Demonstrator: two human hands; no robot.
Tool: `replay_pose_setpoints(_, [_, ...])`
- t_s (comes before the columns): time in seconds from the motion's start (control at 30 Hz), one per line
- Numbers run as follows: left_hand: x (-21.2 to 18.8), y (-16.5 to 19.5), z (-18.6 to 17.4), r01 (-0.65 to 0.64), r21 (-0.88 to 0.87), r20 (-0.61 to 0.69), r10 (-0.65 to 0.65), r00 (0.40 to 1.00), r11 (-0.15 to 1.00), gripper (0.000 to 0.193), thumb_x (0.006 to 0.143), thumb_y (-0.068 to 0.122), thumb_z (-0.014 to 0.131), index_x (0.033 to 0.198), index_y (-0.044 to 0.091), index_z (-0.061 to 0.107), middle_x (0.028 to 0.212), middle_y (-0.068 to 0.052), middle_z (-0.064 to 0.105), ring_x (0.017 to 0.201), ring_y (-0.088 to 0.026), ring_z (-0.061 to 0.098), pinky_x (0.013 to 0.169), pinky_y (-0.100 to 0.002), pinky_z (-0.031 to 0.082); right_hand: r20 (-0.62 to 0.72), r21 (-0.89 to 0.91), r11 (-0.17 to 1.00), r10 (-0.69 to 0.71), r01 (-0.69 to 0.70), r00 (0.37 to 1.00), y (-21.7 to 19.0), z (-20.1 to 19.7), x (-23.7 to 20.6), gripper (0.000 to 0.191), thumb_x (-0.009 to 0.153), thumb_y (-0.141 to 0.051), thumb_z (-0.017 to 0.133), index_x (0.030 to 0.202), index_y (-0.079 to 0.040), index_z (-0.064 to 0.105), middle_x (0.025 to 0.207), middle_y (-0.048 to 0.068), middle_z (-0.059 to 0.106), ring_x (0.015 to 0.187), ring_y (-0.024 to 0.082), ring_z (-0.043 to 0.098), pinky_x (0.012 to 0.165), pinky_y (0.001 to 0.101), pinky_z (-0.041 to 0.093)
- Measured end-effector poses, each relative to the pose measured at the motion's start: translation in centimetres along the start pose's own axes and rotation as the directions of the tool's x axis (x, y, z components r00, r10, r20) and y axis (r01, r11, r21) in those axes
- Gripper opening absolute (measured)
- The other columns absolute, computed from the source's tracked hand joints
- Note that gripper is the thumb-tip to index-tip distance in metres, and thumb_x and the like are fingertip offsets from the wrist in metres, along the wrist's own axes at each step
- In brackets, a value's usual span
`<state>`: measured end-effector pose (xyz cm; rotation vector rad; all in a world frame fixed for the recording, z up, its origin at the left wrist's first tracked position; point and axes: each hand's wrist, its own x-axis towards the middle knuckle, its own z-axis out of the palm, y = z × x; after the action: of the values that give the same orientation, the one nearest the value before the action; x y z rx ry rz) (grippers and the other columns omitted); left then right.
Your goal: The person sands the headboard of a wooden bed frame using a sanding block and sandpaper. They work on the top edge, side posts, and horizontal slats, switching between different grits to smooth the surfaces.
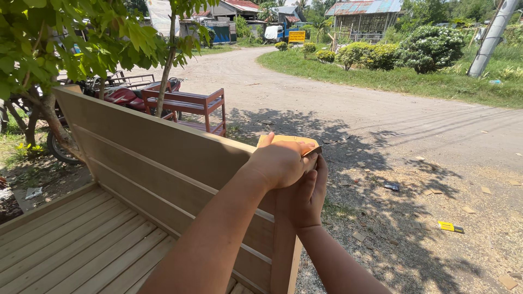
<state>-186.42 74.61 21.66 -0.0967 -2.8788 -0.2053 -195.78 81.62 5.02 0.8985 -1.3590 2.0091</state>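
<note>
Sunlit dirt road (338, 103), leafy tree (65, 38), red wooden shelf (188, 106), green bushes (403, 51)

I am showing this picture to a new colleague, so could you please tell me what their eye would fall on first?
First come the left hand and right hand, pressed together at the centre on a sheet of sandpaper at the top corner of a bare wooden bench. Behind its backrest, at upper left, stand a red wooden rack and a motorbike under a leafy tree, with a sunlit dirt road curving off beyond.
</note>
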Motion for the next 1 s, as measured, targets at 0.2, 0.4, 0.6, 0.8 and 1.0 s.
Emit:
replay_pose_setpoints(0.2, [-1.2,0.2,0.0,0.033,0.040,0.098,-0.037,0.994,0.999,0.050,0.103,0.049,0.030,0.134,0.027,0.063,0.124,-0.005,0.071,0.119,-0.022,0.064,0.127,-0.050,0.007,-0.020,-0.001,0.999,0.051,-0.051,0.998,-0.7,0.4,0.2,0.066,0.111,-0.046,0.031,0.157,0.002,0.028,0.144,0.018,0.054,0.132,0.025,0.057,0.109,0.0364,0.047])
replay_pose_setpoints(0.4, [-0.1,1.5,-0.2,0.061,0.083,0.053,-0.066,0.996,0.995,0.049,0.104,0.049,0.031,0.133,0.028,0.064,0.121,-0.007,0.071,0.119,-0.023,0.064,0.127,-0.048,0.010,0.019,0.144,0.988,0.047,-0.049,0.999,-2.0,0.7,0.3,0.062,0.110,-0.045,0.031,0.155,-0.003,0.031,0.138,0.016,0.058,0.124,0.023,0.062,0.100,0.0343,0.053])
replay_pose_setpoints(0.6, [0.4,1.5,-0.1,0.018,0.098,0.122,-0.030,0.992,0.995,0.048,0.103,0.048,0.032,0.130,0.028,0.067,0.123,-0.004,0.072,0.121,-0.024,0.063,0.127,-0.051,0.010,0.007,0.096,0.995,0.011,-0.012,1.000,-1.7,0.4,0.5,0.061,0.112,-0.046,0.032,0.155,-0.002,0.034,0.137,0.013,0.057,0.124,0.021,0.060,0.102,0.0346,0.051])
replay_pose_setpoints(0.8, [1.2,1.7,0.3,0.019,0.126,0.064,-0.027,0.998,0.992,0.045,0.101,0.044,0.039,0.127,0.022,0.068,0.128,-0.005,0.068,0.125,-0.024,0.060,0.124,-0.051,0.013,-0.011,0.141,0.985,0.104,-0.101,0.995,-1.0,0.0,0.4,0.059,0.111,-0.045,0.034,0.152,-0.004,0.038,0.130,0.012,0.063,0.117,0.018,0.064,0.095,0.0326,0.053])
replay_pose_setpoints(1.0, [0.6,2.2,0.4,0.025,-0.005,0.118,-0.024,0.993,1.000,0.042,0.103,0.043,0.039,0.128,0.023,0.066,0.124,-0.006,0.070,0.117,-0.029,0.065,0.102,-0.046,0.049,-0.039,0.054,0.995,0.087,-0.085,0.995,-0.5,-0.2,0.8,0.058,0.111,-0.046,0.034,0.154,-0.006,0.036,0.127,0.012,0.063,0.114,0.019,0.065,0.094,0.0323,0.054])
